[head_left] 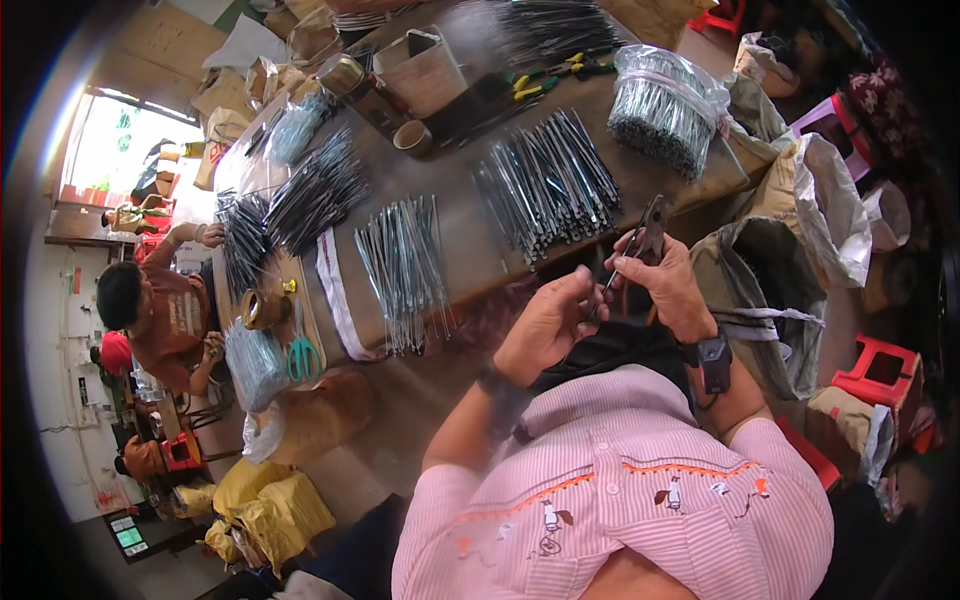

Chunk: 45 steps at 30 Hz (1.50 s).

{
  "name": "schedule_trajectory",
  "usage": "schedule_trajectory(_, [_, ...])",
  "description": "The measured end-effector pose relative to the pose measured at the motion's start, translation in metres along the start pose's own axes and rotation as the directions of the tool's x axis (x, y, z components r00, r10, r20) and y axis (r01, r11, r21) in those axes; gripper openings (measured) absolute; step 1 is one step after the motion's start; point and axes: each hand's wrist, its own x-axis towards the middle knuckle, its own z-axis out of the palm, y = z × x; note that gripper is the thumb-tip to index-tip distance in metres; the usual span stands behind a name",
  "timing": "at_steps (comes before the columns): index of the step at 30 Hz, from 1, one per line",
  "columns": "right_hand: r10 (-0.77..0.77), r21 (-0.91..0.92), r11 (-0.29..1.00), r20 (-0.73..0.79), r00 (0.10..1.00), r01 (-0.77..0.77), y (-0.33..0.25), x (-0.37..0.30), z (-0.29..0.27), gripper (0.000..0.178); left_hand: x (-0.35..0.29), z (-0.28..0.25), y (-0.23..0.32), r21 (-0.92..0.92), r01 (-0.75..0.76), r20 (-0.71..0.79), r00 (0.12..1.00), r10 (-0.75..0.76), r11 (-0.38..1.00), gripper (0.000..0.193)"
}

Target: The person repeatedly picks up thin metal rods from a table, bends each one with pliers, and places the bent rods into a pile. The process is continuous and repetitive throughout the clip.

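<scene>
Your right hand (668,285) has its grip wrapped around a pair of dark pliers (652,226), raised over your lap at the near edge of the surface (470,190). Your left hand (548,318) is just beside them, fingers curled inward; blur hides whether that grip pinches anything, and whether the pliers bite on something. So the piece between your hands looks unfinished, though how far along it is can't be judged.

Ahead of you lies a loose row of metal rods (555,185), with a smaller row (402,265) to its left; both are unwrapped and seem left to deal with. Beyond your right hand, a bundle (665,112) sits in clear plastic, tied round, and looks done.

Farther left are darker rod piles (318,195), also loose, and green scissors (302,357). A co-worker (165,310) sits at that end, one hand reaching to the rods there. Open sacks (765,285) stand to your right.
</scene>
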Motion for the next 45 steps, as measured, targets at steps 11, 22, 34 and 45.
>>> schedule_trajectory(11, [0.374,0.642,0.719,-0.038,0.926,-0.264,0.027,0.002,-0.024,0.035,0.004,-0.004,0.000,0.252,-0.180,-0.128,0.968,0.217,0.951,0.015])
schedule_trajectory(22, [0.341,-0.077,0.940,0.250,0.906,-0.333,0.017,-0.035,-0.038,0.056,-0.006,0.019,0.003,0.749,-0.368,-0.001,0.830,0.557,0.550,0.020])
schedule_trajectory(34, [-0.182,-0.807,0.454,0.330,0.926,0.377,0.002,-0.029,-0.039,0.038,-0.002,0.020,-0.002,0.843,-0.362,0.040,0.780,0.624,0.398,0.018])
schedule_trajectory(45, [-0.084,-0.889,0.388,0.230,0.969,0.245,0.010,-0.025,-0.038,0.021,-0.007,0.024,0.005,0.829,-0.194,-0.104,0.869,0.485,0.525,0.020])
